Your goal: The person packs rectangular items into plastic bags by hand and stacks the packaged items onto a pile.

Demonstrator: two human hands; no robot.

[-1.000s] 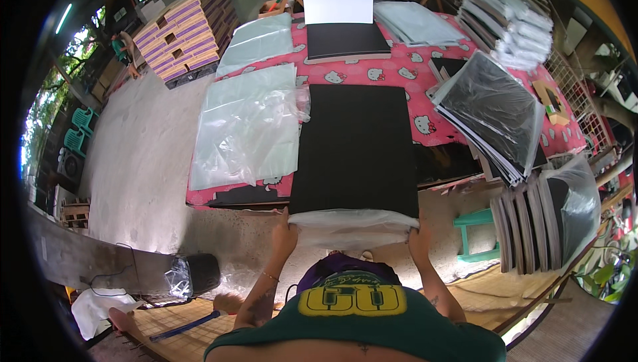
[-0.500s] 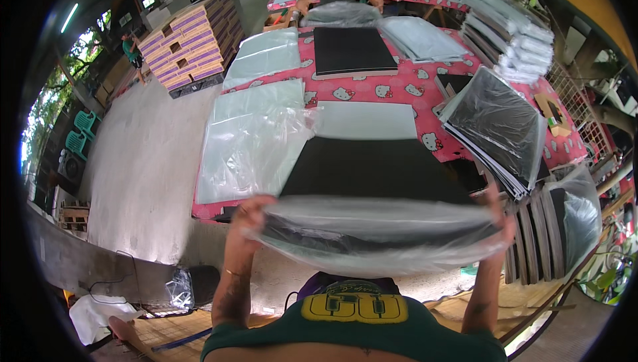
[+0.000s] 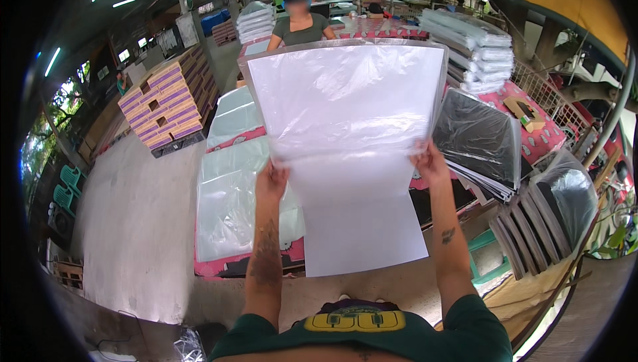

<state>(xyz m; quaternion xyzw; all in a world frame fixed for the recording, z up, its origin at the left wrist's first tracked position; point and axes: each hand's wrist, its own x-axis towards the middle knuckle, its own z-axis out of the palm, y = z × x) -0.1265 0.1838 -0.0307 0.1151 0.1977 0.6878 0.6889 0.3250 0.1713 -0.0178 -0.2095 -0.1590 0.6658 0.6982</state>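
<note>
I hold a large clear plastic bag (image 3: 345, 96) upright in front of me, with a white sheet (image 3: 362, 222) hanging out of its lower end. My left hand (image 3: 271, 181) grips the bag's left edge and my right hand (image 3: 428, 162) grips the right edge, both at about mid-height. The bag hides most of the red patterned table (image 3: 247, 137) behind it. A stack of clear bags (image 3: 229, 206) lies on the table just left of my left hand.
Bagged black sheets (image 3: 478, 139) lie stacked at the right, more stand on edge (image 3: 551, 222) beside the table. A person in a grey-green top (image 3: 300, 26) works at the far end. White stacks (image 3: 475, 49) sit back right, a pallet of purple-and-tan boxes (image 3: 166, 103) stands left.
The black sheet lay flat on the table with my hands at its near edge. I lifted the bag off the table and raised it upright; now a white sheet faces me.
</note>
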